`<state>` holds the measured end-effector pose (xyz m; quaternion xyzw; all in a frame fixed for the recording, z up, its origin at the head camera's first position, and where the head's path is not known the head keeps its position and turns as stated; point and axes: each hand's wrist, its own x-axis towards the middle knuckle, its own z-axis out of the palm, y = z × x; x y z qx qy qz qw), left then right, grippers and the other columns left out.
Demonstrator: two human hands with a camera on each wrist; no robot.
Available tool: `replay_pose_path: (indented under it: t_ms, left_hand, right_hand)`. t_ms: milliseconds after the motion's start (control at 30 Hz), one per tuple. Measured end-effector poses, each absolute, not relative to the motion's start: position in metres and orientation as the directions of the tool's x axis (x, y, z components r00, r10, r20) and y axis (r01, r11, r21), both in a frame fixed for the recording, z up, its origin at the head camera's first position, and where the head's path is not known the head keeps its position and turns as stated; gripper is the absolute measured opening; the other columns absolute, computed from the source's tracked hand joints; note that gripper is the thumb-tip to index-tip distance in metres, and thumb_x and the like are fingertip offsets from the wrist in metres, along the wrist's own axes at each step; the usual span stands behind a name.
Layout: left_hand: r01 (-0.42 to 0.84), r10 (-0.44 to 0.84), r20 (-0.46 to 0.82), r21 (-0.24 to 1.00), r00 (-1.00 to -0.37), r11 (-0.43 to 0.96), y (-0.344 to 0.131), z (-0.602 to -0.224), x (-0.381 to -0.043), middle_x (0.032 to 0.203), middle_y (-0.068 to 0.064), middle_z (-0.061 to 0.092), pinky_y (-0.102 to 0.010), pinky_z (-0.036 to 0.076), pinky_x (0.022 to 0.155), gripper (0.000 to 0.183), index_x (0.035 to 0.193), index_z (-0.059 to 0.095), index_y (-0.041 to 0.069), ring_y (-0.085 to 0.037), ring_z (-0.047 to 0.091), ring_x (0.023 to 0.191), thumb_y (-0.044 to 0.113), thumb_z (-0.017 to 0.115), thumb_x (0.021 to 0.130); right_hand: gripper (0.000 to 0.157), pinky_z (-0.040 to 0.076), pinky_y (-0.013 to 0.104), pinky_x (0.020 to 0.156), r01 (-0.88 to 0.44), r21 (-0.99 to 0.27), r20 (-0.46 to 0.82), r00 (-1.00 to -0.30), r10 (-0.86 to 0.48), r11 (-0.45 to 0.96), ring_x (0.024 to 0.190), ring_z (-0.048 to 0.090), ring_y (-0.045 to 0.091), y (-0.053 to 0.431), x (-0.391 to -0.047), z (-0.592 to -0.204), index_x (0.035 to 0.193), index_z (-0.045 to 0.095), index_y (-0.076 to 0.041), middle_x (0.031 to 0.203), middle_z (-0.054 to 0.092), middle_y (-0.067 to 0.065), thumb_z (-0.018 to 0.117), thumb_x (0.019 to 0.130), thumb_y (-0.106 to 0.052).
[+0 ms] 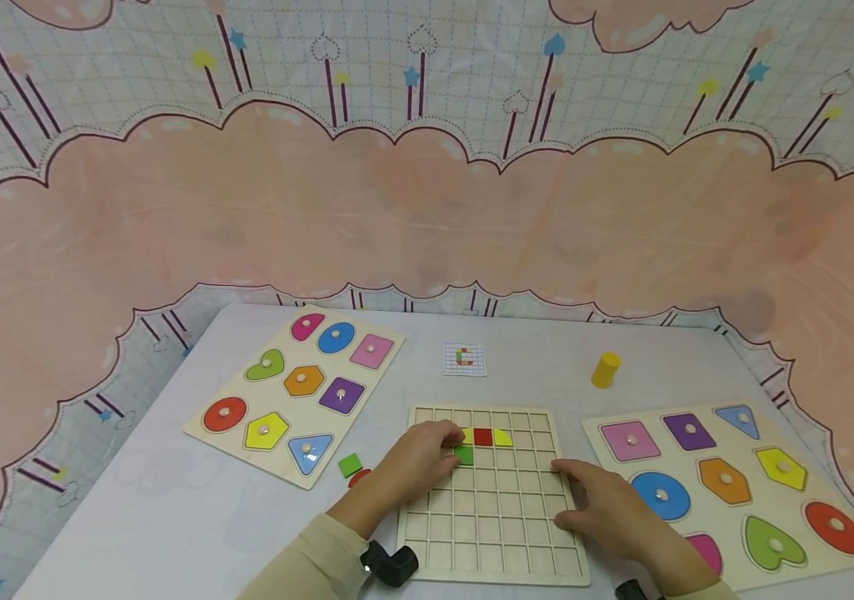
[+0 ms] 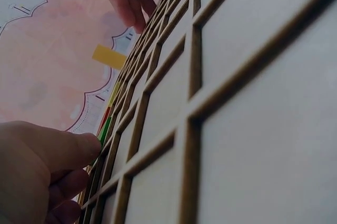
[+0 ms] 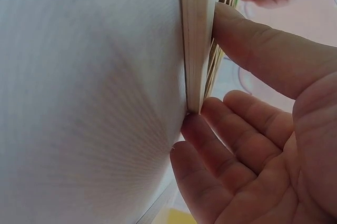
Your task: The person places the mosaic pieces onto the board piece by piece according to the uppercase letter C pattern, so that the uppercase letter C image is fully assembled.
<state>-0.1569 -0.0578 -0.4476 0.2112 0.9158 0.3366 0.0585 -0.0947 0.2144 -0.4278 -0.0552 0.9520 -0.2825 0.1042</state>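
While a smooth white table spreads beneath both hands before a peach, cloud-patterned backdrop, the left hand pinches a flat, square green tile at the wooden grid board; a red tile lies just right of its fingertips. The right hand, fingers loosely extended, touches the board's pale edge, near a knobbed puzzle board.

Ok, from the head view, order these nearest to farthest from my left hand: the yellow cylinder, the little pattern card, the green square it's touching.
1. Green square: right against your left hand.
2. Pattern card: beyond the far edge of the grid.
3. Yellow cylinder: farther off, to the right.
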Motion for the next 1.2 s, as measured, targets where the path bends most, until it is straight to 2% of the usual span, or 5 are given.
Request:
replay_pose_path:
  t_ms: [300, 567, 967, 1200]
  left_hand:
    - [0.362, 0.443, 0.035, 0.637, -0.896, 0.681, -0.059, -0.447, -0.158, 0.111, -0.002, 0.068, -0.036, 0.051, 0.097, 0.028, 0.116, 0.067, 0.008, -0.018, 0.061, 0.105, 0.014, 0.075, 0.090]
    - [0.399, 0.494, 0.020, 0.619, -0.869, 0.677, -0.063, -0.445, -0.159, 0.117, -0.003, 0.068, -0.037, 0.048, 0.101, 0.035, 0.121, 0.065, 0.006, -0.020, 0.060, 0.113, 0.015, 0.076, 0.089]
    - [0.403, 0.478, 0.048, 0.614, -0.877, 0.679, -0.065, -0.447, -0.160, 0.115, -0.003, 0.068, -0.036, 0.049, 0.100, 0.032, 0.120, 0.065, 0.006, -0.019, 0.061, 0.111, 0.014, 0.075, 0.090]
    - [0.357, 0.443, 0.022, 0.627, -0.896, 0.692, -0.078, -0.441, -0.157, 0.116, -0.001, 0.068, -0.040, 0.050, 0.099, 0.033, 0.122, 0.065, 0.007, -0.021, 0.061, 0.112, 0.015, 0.073, 0.091]
  right_hand:
    - [0.066, 0.041, 0.060, 0.103, -0.040, -0.553, -0.178, -0.970, -0.164, 0.832, 0.128, 0.051, 0.041, 0.215, -0.095, -0.428, 0.134, 0.060, -0.008, 0.132, 0.061, 0.014, 0.087, 0.075, -0.019]
    - [0.065, 0.042, 0.060, 0.102, -0.062, -0.552, -0.159, -0.971, -0.179, 0.831, 0.126, 0.052, 0.040, 0.216, -0.096, -0.427, 0.134, 0.060, -0.007, 0.130, 0.062, 0.014, 0.087, 0.076, -0.019]
    - [0.063, 0.041, 0.060, 0.103, -0.065, -0.553, -0.155, -0.972, -0.179, 0.830, 0.125, 0.053, 0.039, 0.215, -0.096, -0.426, 0.133, 0.061, -0.007, 0.129, 0.063, 0.012, 0.086, 0.076, -0.018]
    - [0.064, 0.041, 0.061, 0.102, -0.053, -0.539, -0.173, -0.970, -0.172, 0.841, 0.126, 0.052, 0.040, 0.214, -0.097, -0.427, 0.133, 0.061, -0.007, 0.130, 0.062, 0.014, 0.087, 0.076, -0.020]
